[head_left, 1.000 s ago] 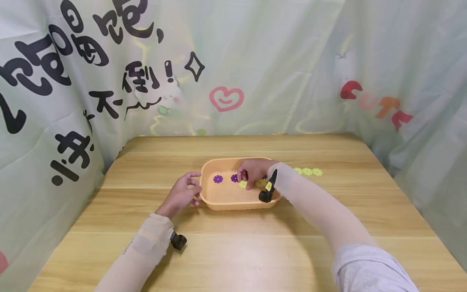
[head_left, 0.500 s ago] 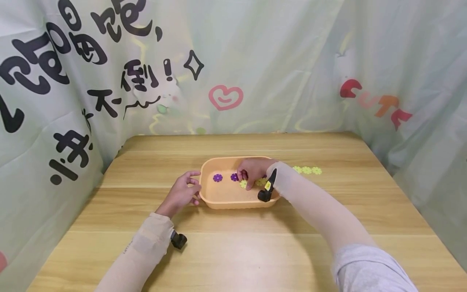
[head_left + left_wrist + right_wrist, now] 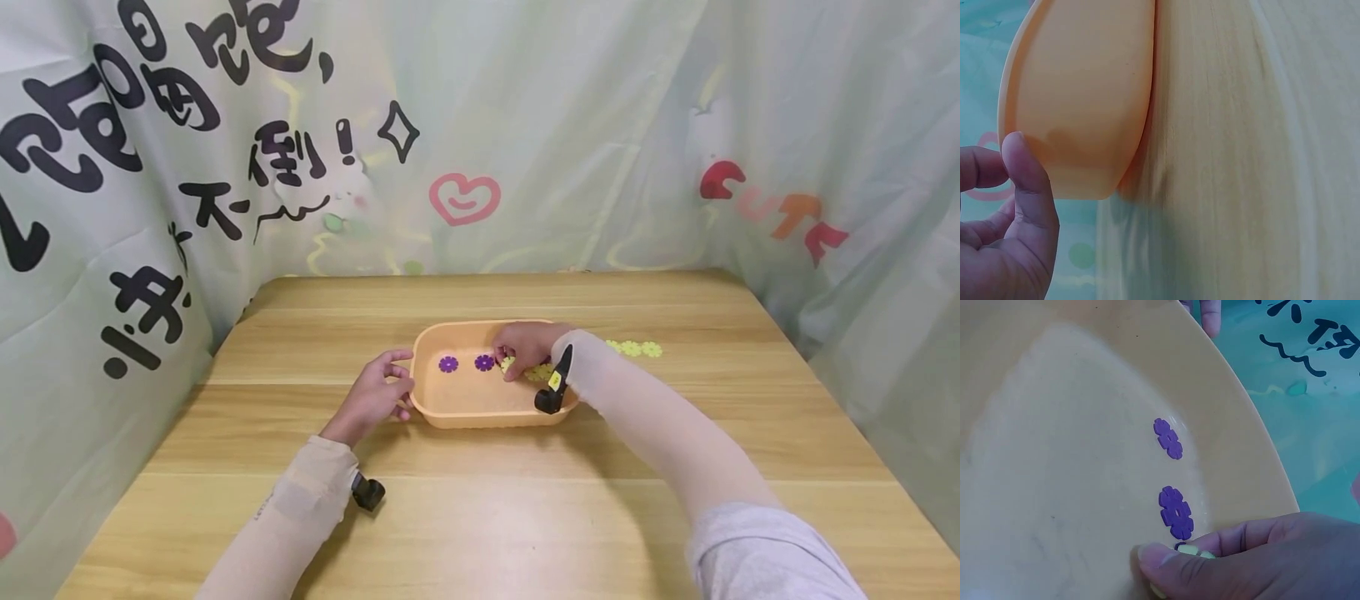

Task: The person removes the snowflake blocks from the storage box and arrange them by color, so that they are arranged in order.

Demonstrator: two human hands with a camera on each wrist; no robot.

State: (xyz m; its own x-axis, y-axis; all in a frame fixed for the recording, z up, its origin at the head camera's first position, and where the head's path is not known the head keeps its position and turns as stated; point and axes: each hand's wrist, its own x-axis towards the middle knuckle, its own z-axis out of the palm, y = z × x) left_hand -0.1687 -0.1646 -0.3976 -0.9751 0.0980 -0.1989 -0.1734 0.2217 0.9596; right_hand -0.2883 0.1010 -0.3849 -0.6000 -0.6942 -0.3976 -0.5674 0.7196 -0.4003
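Note:
An orange plastic basin stands on the table. At its left rim is my left hand, thumb and fingers touching the outside of the edge; the left wrist view shows the thumb against the basin wall. My right hand reaches into the basin and pinches a yellow flower-shaped plastic piece between thumb and index finger. Beside it on the basin floor lie two purple flower-shaped pieces, one further left. More yellow flower pieces are under the right hand, partly hidden by it.
Yellow flower pieces lie in a row on the wooden table, right of the basin and partly behind the right forearm. A printed cloth hangs behind the table and along its sides.
My right hand has lifted slightly and shifted right, the yellow flower piece now between its fingertips. The nearer purple piece is more exposed. My left hand stays at the rim.

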